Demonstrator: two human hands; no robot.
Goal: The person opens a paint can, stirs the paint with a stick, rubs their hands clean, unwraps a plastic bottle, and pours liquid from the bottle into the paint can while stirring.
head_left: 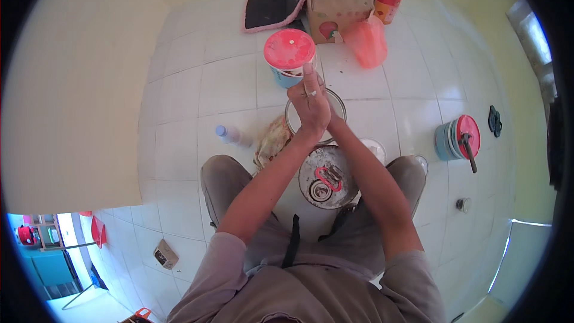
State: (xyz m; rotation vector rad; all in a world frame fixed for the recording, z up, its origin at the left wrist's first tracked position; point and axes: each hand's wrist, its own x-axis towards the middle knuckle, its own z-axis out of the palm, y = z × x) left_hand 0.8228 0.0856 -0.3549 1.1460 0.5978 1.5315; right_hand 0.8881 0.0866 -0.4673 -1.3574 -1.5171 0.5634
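Tin (342, 106), round-rimmed, beneath the joined hands (313, 109), neither clearly nearer; whether they grip anything cannot be told.

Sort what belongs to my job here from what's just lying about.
Probably in use, nearest your hands: round-rimmed container, pink-lidded bucket, pink-handled metal can.

Apparently just lying about: cardboard box, pink plastic bag, dark sandals.

Two hands (311, 103) are showing — likewise two blue red-lidded buckets (290, 51). Singles are appearing too — one pink-handled metal can (326, 173), one cardboard box (339, 9), one pink bag (368, 43), one bottle (232, 135), one red-orange tub (388, 3).
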